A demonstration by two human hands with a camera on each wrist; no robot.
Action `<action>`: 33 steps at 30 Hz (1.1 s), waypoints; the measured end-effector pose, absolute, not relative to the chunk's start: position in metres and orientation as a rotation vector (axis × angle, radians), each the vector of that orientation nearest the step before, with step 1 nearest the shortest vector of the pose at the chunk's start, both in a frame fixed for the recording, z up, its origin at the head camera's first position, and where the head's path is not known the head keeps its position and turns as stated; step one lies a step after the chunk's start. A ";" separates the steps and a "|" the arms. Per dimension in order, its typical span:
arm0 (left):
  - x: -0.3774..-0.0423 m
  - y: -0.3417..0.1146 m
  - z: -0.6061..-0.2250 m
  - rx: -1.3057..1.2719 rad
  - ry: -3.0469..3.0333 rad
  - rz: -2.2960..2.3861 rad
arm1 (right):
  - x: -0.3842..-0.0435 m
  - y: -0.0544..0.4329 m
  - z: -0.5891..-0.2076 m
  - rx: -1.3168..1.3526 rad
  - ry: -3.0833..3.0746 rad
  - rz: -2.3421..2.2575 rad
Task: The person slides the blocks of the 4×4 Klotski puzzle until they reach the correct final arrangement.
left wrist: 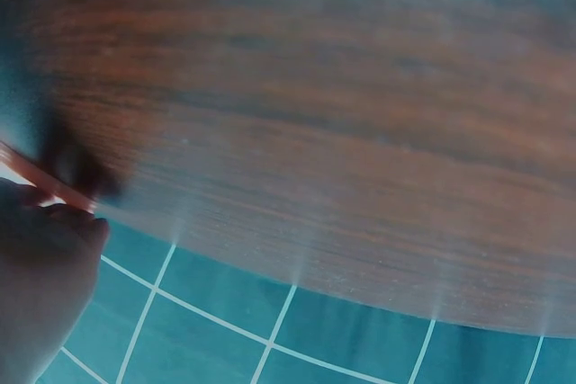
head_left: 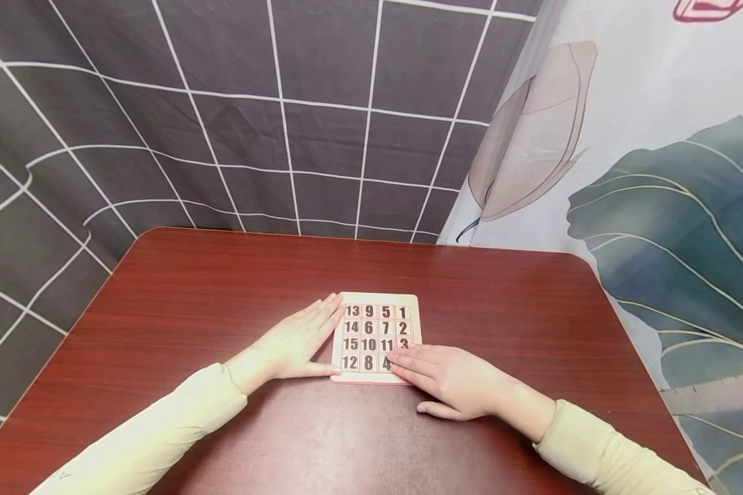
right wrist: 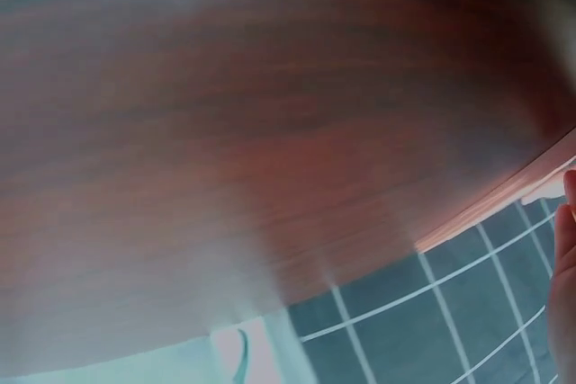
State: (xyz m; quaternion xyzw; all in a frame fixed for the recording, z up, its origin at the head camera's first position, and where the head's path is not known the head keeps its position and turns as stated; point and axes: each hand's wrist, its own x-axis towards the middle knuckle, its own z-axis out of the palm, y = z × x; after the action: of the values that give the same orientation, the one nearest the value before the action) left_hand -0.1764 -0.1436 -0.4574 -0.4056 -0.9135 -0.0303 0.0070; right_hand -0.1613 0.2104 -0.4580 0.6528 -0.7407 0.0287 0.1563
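Note:
A square number sliding puzzle (head_left: pixel 368 378) with a pale frame and several numbered tiles lies flat on the table. Along its left edge my left hand (head_left: pixel 294 344) is laid with straight fingers, the thumb at the lower left corner. My right hand (head_left: pixel 458 381) reaches in from the right, its straight fingertips resting on the lower right tiles and hiding that corner; its thumb is spread toward me. In the left wrist view the hand (left wrist: pixel 45 267) shows beside the puzzle's edge (left wrist: pixel 54 184). The right wrist view catches the puzzle's side (right wrist: pixel 495 201) and part of the fingers (right wrist: pixel 564 258).
The red-brown wooden table (head_left: pixel 223 275) has rounded far corners. Behind it hangs a dark curtain (head_left: pixel 322 137) with a white grid; at the right is a white curtain (head_left: pixel 656 82) with large leaf prints.

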 end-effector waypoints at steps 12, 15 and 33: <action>-0.177 -0.143 -0.456 -1.266 -2.867 -0.098 | -0.156 0.208 -0.455 1.882 -2.155 0.036; -0.176 -0.143 -0.456 -1.269 -2.865 -0.104 | -0.155 0.215 -0.455 1.869 -2.158 0.063; -0.177 -0.143 -0.455 -1.268 -2.869 -0.142 | -0.154 0.219 -0.457 1.849 -2.192 0.119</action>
State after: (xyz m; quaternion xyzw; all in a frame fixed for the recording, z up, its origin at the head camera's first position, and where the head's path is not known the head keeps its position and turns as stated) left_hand -0.1766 -0.1429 -0.4551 -0.4039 -0.9137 -0.0452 0.0011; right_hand -0.1545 0.2188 -0.4565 0.6383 -0.7567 0.0412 0.1355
